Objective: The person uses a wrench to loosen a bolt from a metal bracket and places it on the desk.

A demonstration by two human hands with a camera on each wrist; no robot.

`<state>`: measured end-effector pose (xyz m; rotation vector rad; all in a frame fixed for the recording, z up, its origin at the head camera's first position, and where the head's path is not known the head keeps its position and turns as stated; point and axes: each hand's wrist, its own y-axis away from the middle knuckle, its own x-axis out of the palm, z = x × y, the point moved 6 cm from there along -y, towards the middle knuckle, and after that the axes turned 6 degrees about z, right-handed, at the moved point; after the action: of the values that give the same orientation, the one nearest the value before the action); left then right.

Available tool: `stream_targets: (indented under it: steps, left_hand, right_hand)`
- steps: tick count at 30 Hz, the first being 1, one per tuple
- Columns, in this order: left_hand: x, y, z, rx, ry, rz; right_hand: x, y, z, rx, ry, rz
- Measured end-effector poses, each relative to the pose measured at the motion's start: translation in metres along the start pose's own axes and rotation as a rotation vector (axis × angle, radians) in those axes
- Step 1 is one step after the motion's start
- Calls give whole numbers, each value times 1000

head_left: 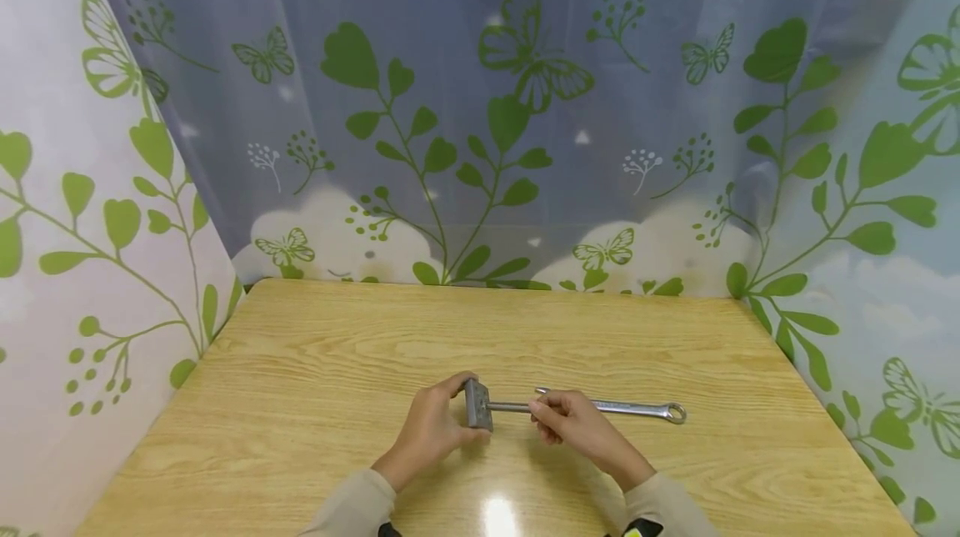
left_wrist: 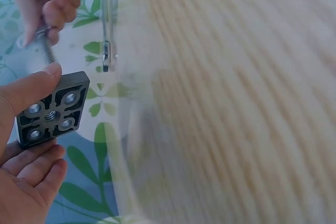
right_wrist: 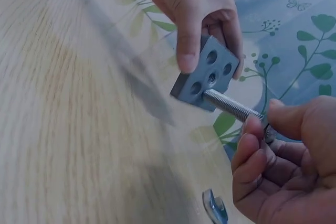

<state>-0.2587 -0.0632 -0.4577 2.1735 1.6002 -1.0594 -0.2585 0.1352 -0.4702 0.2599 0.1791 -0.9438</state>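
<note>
My left hand (head_left: 435, 420) holds a dark grey square plate (head_left: 477, 405) by its opposite edges, thumb on one side and fingers on the other. The plate has a threaded centre hole with several holes around it, as the left wrist view shows. A threaded bolt (right_wrist: 231, 104) is pinched by its head end between the thumb and fingers of my right hand (head_left: 573, 424). The bolt's tip is close to the plate's face beside the centre hole; whether it touches, I cannot tell. Behind the right hand a chrome combination wrench (head_left: 633, 409) lies on the table, its middle hidden.
The wood-grain table (head_left: 315, 353) spreads around both hands. A curtain (head_left: 465, 145) printed with leaves and butterflies hangs along the back, with similar cloth at both sides. Light glares off the tabletop near the front.
</note>
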Motion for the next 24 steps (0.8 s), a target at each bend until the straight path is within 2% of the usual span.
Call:
stream_targets:
  steps: [9, 19, 22, 24]
  left_hand:
    - [-2, 0, 6, 15, 5, 9]
    - [8, 0, 17, -10, 0, 68]
    - [8, 1, 19, -33, 4, 88]
    - [8, 2, 20, -51, -2, 100]
  right_hand:
    - [-4, 3, -7, 3, 5, -42]
    - [-8, 5, -24, 26, 19, -59]
    - [-8, 3, -28, 19, 46, -101]
    - [-9, 2, -31, 26, 89, -157]
